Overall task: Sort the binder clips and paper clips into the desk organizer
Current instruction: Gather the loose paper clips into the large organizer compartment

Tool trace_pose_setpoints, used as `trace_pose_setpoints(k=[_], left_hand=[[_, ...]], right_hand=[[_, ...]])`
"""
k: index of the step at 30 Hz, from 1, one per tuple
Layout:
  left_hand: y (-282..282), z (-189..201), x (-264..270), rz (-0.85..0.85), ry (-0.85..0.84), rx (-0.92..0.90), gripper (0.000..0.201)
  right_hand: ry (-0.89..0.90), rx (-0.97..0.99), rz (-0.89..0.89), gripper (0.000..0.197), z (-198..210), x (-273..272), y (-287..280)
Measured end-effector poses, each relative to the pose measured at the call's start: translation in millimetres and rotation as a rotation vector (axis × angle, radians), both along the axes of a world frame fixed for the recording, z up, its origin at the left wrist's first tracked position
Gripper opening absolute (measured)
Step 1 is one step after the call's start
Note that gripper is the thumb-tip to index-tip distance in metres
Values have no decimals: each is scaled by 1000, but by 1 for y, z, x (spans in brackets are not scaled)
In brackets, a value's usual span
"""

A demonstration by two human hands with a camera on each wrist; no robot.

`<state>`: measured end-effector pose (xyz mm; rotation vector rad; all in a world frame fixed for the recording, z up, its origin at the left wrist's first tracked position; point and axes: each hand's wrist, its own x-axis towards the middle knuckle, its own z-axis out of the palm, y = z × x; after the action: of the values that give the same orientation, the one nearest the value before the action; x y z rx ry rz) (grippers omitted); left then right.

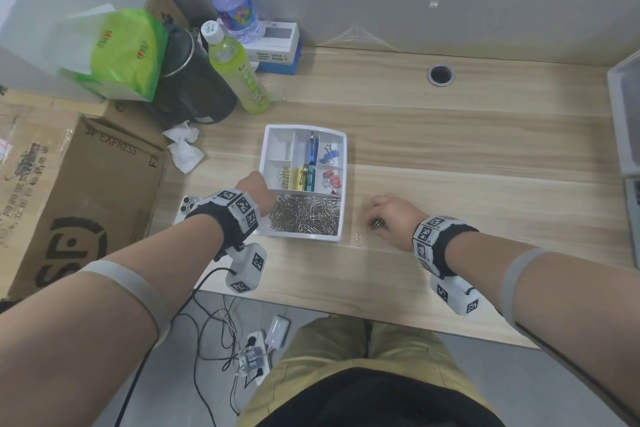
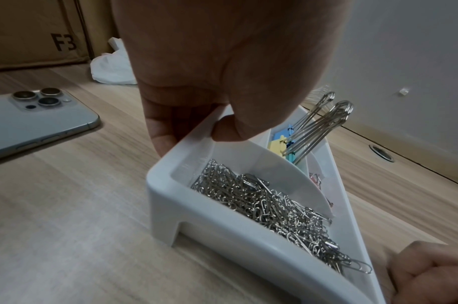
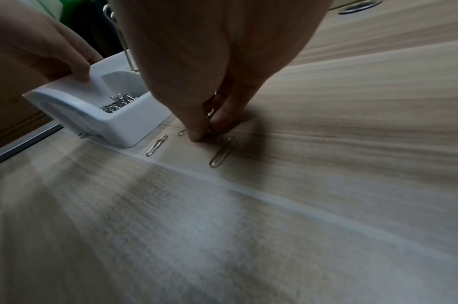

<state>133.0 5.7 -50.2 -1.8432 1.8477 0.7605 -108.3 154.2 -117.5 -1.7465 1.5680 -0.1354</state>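
Right hand [image 3: 209,115] hides pinched paper clips [image 3: 209,112] — count unclear.

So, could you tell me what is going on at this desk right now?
A person is sorting clips into a white desk organizer. The left hand grips the organizer's left wall, steadying it. The right hand is down on the desk, pinching loose paper clips beside the organizer; another paper clip lies nearby. The front compartment already holds a heap of paper clips, and coloured binder clips sit in the smaller compartments.
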Motion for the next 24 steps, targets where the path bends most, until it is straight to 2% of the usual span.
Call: trace_pose_setpoints(k=[10, 15, 19, 24], left_hand=[[0, 0, -1, 3, 0, -2, 7], [0, -2, 0, 4, -11, -7, 7], [-1, -2, 0, 7, 7, -1, 6], [-1, -1, -1, 6, 2, -1, 6]], right_hand=[[94, 11, 16, 22, 8, 7, -4], [93, 51, -66, 25, 16, 9, -9], [10, 68, -158, 24, 24, 13, -16], [-178, 54, -264, 15, 46, 35, -35]])
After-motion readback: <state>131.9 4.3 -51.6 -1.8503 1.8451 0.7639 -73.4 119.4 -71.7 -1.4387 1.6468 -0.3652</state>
